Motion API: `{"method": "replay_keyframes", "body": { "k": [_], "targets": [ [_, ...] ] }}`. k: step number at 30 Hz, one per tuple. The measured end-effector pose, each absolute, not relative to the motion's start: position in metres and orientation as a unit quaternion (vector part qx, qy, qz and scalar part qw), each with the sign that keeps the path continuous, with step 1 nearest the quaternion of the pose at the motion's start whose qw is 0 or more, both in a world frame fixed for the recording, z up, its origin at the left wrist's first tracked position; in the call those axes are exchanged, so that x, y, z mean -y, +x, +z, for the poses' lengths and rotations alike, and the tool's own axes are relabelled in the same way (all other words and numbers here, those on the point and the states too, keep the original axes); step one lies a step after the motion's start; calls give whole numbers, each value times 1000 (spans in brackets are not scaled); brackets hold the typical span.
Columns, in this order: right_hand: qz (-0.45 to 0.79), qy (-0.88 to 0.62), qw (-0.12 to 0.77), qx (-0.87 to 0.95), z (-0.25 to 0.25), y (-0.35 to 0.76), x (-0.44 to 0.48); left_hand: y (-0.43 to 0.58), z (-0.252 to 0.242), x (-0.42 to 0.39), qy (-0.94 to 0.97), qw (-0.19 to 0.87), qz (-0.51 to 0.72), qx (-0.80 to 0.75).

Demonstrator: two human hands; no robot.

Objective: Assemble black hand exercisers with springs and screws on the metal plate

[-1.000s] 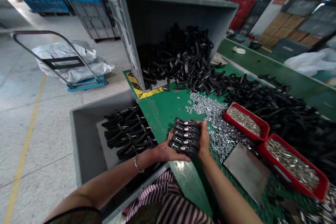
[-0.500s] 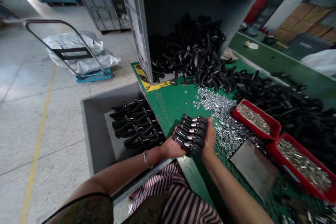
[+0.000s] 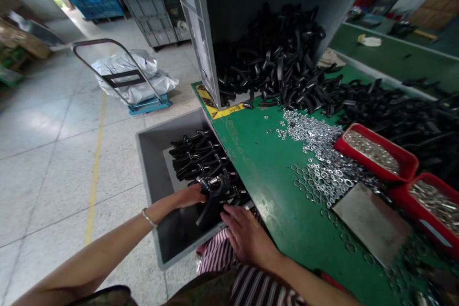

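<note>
My left hand reaches into the grey bin beside the table. Its fingers are closed on a black curved lever-like part with a shiny metal pin; other parts may be in the grip, but I cannot tell. Rows of similar black parts lie in the bin beyond the hand. At the bin's near right side is my right hand, palm down, fingers stretched towards the black parts. It holds nothing that I can see, and whether its fingertips touch a part is unclear.
On the green table lie scattered metal washers and rings, a metal plate and two red trays of small metal pieces. A large grey crate on its side spills black parts. A trolley stands on the floor.
Both hands held a stack of black parts over the table edge. They have moved left and down to the bin; the right hand has let go. The view has shifted.
</note>
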State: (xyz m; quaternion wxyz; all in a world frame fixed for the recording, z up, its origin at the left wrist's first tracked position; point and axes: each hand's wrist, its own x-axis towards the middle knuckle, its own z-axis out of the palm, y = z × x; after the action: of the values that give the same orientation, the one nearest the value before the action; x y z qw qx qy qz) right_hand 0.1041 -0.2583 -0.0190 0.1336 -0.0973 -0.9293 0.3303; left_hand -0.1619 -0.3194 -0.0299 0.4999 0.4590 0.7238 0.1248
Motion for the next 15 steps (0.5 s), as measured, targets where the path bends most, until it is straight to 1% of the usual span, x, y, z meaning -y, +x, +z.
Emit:
{"method": "replay_keyframes", "body": {
  "k": [4, 9, 11, 15],
  "targets": [
    [247, -86, 101, 960, -26, 100, 251, -124, -71, 275, 511, 547, 42, -662],
    [143, -114, -34, 982, -58, 82, 256, -104, -103, 240, 541, 573, -31, -615],
    [128, -127, -62, 982, -70, 76, 261, -103, -109, 238, 553, 574, -45, -602],
    [131, -132, -81, 979, -84, 70, 267, -99, -109, 242, 594, 559, -33, -577]
  ]
}}
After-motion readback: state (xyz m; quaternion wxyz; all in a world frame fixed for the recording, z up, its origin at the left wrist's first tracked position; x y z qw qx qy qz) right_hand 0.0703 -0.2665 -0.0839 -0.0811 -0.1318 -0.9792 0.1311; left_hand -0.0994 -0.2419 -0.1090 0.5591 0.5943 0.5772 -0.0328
